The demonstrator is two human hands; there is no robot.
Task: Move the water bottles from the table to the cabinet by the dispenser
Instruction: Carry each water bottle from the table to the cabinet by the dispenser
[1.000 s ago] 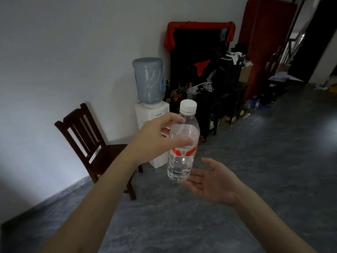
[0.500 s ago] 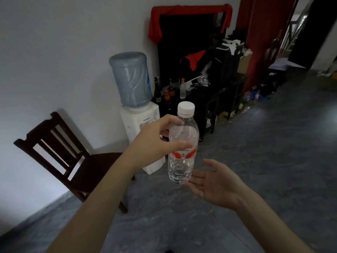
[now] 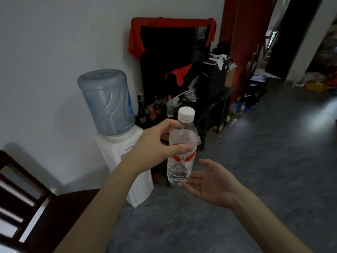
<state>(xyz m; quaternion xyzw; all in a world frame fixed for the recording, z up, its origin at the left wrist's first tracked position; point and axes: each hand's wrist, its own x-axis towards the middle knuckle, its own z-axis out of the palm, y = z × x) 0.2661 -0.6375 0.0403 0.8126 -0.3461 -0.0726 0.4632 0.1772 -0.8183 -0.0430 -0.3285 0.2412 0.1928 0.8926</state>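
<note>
At the far left edge you have a dark wooden chair (image 3: 27,203) with a slatted back, standing against the white wall; just to its right stands the white water dispenser (image 3: 125,161), a blue-grey jug (image 3: 107,101) upended on top of it; your left hand (image 3: 155,148) reaches out in front of the dispenser, its grip closed around the upper body of the water bottle (image 3: 182,152), thumb across the front just above the red label and the other fingers wrapped behind; the bottle is upright in the air, clear, with a white cap (image 3: 186,113) on top and water showing in its lower part; behind it, beside the dispenser, the dark cabinet (image 3: 217,108) runs along the wall, its near end carrying several dark glass bottles (image 3: 141,111) and one small clear bottle with a red cap (image 3: 170,106), while farther along it is piled with clutter you cannot make out clearly; a red cloth (image 3: 164,24) drapes over a tall dark frame behind the cabinet; your right hand (image 3: 213,183) lies palm-up and wide open, holding nothing, with its fingertips just under and beside the base of the bottle, though you cannot tell whether they touch it; the grey floor (image 3: 273,161) stretches off to the right toward a doorway.
</note>
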